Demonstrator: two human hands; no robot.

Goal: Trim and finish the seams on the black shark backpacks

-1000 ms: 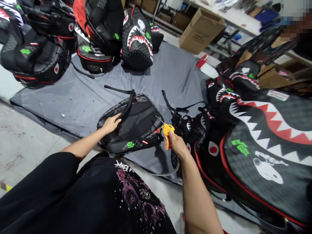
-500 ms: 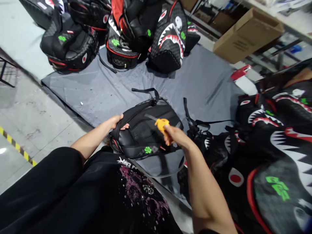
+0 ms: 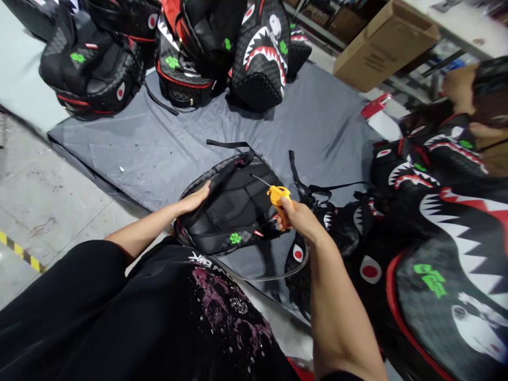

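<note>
A black backpack (image 3: 234, 209) lies on the grey sheet with its padded back and shoulder straps facing up. My left hand (image 3: 196, 200) rests against the strap on the backpack's left side, fingers stretched out and nothing visibly gripped. In my right hand (image 3: 296, 216) is a yellow air blow gun (image 3: 279, 197), held above the right side of the backpack. Its thin metal nozzle points left over the back padding. A clear hose (image 3: 273, 278) curves from below my right hand toward my body.
Several shark-face backpacks (image 3: 260, 58) stand along the far side of the grey sheet (image 3: 317, 116). More backpacks (image 3: 440, 275) are piled at the right. A cardboard box (image 3: 381, 47) stands at the back right. Part of another person (image 3: 460, 87) shows near the right edge.
My left hand has gone from fingers around the strap to lying stretched against it. The blow gun has shifted slightly right, and the strap sits farther left, baring more padding.
</note>
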